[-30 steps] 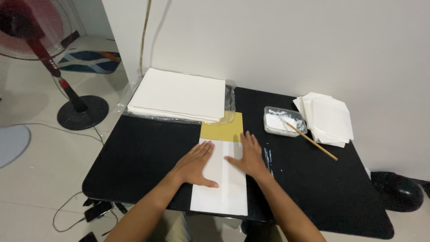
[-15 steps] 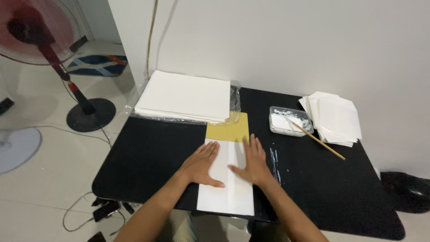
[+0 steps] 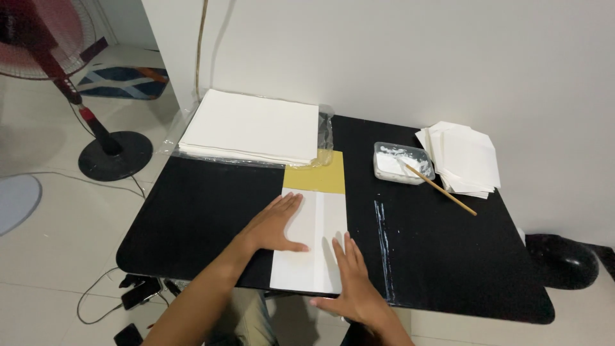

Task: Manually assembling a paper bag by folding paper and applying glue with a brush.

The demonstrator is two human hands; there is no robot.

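Note:
A white sheet of paper [image 3: 320,218], folded lengthwise with a crease down its middle, lies on a yellow board [image 3: 315,175] on the black table [image 3: 205,211]. My left hand [image 3: 277,225] lies flat and open on the left half of the sheet. Lower down, my right hand [image 3: 354,286] rests flat near the sheet's bottom right corner at the table's front edge, fingers spread.
A thick stack of white paper [image 3: 253,127] on clear plastic sits at the back left. A clear tub of white paste [image 3: 401,162] with a wooden stick [image 3: 441,189] stands beside folded white papers [image 3: 466,157]. A fan [image 3: 61,70] stands on the floor left; cables and a phone [image 3: 138,293] lie below.
My right hand has slid down the sheet from beside the left hand to the bottom right corner. The left hand stays on the left half. The view has shifted slightly.

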